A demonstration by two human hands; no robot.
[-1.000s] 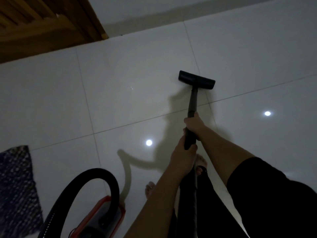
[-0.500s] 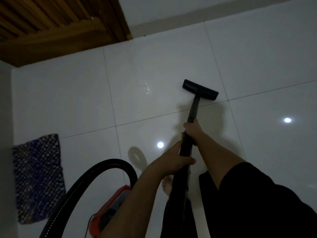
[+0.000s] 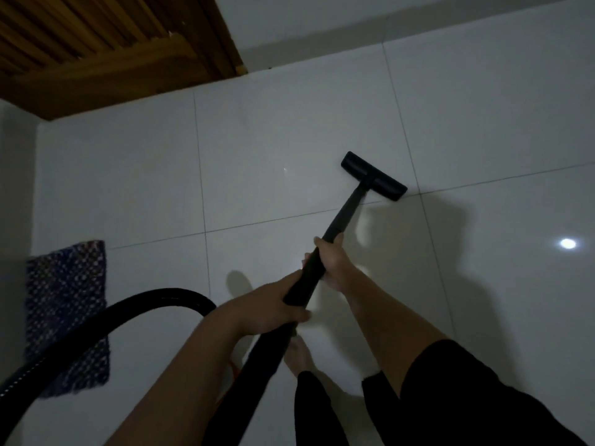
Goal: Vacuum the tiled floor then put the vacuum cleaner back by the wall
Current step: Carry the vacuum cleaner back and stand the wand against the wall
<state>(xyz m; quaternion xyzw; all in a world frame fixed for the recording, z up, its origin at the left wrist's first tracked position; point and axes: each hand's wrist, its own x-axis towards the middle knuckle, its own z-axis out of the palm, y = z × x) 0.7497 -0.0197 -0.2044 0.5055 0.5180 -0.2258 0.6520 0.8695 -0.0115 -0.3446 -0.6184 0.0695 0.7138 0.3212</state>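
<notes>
Head view, the only feed I have: both hands are on the black wand [image 3: 346, 214] of the vacuum cleaner. The right hand [image 3: 335, 262] sits farther up the tube, just right of frame centre, fingers curled round it. The left hand [image 3: 273, 307] grips the thicker lower end just below and to the left, thumb wrapped over the top.

I follow the wand up and right to the floor nozzle [image 3: 373, 176], which lies flat on the tiled floor [image 3: 289, 140] right of centre, its right end touching a grout line. The hose [image 3: 154, 300] arcs from the left hand across the lower left and out at the left edge. I cannot see the cleaner's body clearly.

A patterned dark rug [image 3: 67, 317] lies at middle left. A slatted wooden door [image 3: 112, 49] fills the upper left, with the wall [image 3: 322, 17] along the top. A bare foot [image 3: 299, 355] shows below the hands. A lamp reflection [image 3: 567, 243] glows at right.
</notes>
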